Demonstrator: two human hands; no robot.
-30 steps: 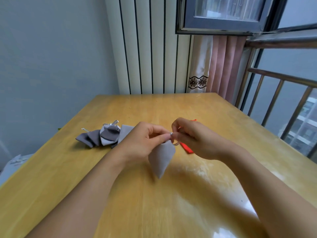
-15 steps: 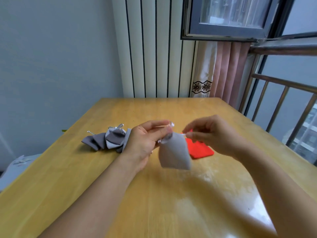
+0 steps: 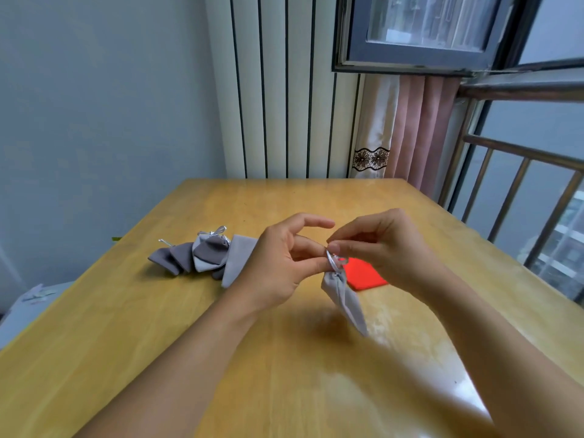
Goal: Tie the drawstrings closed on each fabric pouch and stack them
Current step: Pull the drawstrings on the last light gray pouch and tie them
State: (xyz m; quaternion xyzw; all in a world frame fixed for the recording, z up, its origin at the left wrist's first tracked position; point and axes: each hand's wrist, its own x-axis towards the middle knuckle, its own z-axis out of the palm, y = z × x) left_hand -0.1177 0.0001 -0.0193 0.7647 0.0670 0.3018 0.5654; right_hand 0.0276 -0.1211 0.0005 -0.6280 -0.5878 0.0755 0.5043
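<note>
Wooden table [image 3: 177,358] lay bare near its front edge. Both hands, left [image 3: 278,267] and right [image 3: 385,248], pinched the drawstring [image 3: 334,260] of a hanging grey pouch [image 3: 344,298], its contents unseen. Grey pouches [image 3: 202,254] were piled leftward, a red one [image 3: 363,273] behind.

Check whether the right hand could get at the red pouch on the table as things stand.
Probably yes, once free. The red pouch lies flat just beneath the right hand with nothing on top of it. But that hand and the left hand are busy pinching the drawstring of the hanging grey pouch.
</note>
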